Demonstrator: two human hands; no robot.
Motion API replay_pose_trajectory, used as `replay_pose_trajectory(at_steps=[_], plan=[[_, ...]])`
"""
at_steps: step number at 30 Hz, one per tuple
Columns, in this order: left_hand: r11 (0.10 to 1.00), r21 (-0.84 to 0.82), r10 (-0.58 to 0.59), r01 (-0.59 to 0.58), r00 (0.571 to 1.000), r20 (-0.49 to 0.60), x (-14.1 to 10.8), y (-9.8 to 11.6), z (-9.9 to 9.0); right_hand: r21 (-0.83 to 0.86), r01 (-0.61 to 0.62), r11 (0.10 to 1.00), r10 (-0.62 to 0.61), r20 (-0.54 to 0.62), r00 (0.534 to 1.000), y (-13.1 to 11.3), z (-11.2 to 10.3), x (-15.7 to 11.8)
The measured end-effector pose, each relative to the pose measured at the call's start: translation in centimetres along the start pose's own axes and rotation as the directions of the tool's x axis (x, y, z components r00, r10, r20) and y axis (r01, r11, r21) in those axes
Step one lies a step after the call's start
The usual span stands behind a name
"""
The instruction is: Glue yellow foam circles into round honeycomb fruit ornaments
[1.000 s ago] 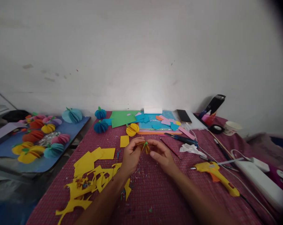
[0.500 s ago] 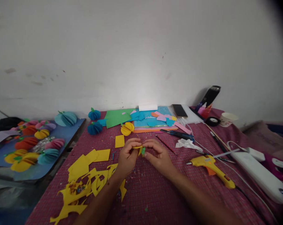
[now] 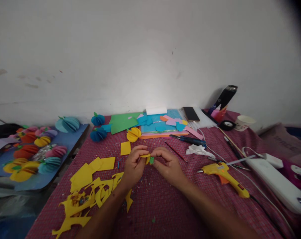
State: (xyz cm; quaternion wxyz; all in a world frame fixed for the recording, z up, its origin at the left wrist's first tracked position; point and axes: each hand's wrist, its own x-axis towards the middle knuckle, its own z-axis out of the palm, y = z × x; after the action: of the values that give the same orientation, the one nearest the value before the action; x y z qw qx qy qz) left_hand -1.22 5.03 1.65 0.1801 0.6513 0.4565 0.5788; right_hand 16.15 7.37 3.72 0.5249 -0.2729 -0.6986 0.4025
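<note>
Near the middle of the table my left hand [image 3: 135, 165] has its fingers closed on a small yellow folded paper piece [image 3: 147, 158]. My right hand [image 3: 169, 166] meets it from the right, fingertips pinched at a small green paper piece [image 3: 151, 160] touching the yellow one. The fingers partly hide both pieces. Just beyond the hands are a yellow paper square [image 3: 126, 148] and a yellow layered paper pumpkin [image 3: 134, 134]. Yellow cut scraps [image 3: 77, 209] lie left of my left forearm.
A yellow glue gun [image 3: 224, 173], its cord and a white power strip [image 3: 277, 186] lie at the right. Scissors [image 3: 189, 140], a pencil [image 3: 175, 151] and a phone [image 3: 191, 114] are farther back. Colourful paper pumpkins [image 3: 49, 165] cover a blue board at the left.
The view has shifted slightly, so the table things appear a little higher and mostly farther left. Both hands stay together at the yellow and green pieces.
</note>
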Motion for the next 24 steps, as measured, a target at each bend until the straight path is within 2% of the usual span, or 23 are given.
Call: replay_pose_trajectory(at_steps=[14, 20, 24], plan=[[0.982, 0.177, 0.065, -0.070, 0.997, 0.031, -0.07, -0.19, -0.27, 0.022, -0.178, 0.984, 0.178, 0.002, 0.984, 0.30, 0.04, -0.21], [0.978, 0.190, 0.079, -0.083, 0.997, 0.026, -0.01, -0.14, -0.35, -0.059, -0.122, 0.991, 0.124, 0.019, 0.992, 0.38, -0.02, -0.19], [0.981, 0.174, 0.081, -0.083, 0.997, 0.019, 0.10, -0.13, -0.42, -0.030, -0.150, 0.988, 0.150, -0.016, 0.989, 0.53, -0.14, -0.07]])
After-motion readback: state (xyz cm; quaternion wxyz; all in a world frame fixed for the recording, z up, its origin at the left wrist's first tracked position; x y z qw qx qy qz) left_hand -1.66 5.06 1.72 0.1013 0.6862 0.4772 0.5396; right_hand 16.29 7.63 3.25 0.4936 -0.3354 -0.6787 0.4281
